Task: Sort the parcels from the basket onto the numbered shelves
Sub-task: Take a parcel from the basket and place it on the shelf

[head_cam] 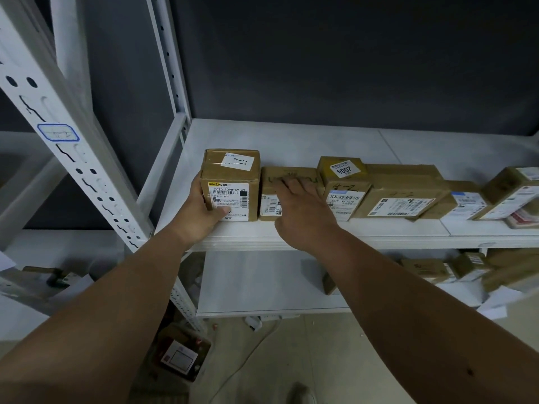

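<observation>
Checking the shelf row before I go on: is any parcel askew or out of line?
Mostly tidy. The flat wide box lies skewed, its left part under the "2004" box. The far-right box is tilted. The left hand grips the tall box; the right hand rests on the low box.

Parcels: brown corrugated cardboard, matt, sealed with glossy clear tape; white paper labels, printed. Shelf board: smooth, matt white. Upright post: white-painted perforated metal. Back wall: dark, matt.
</observation>
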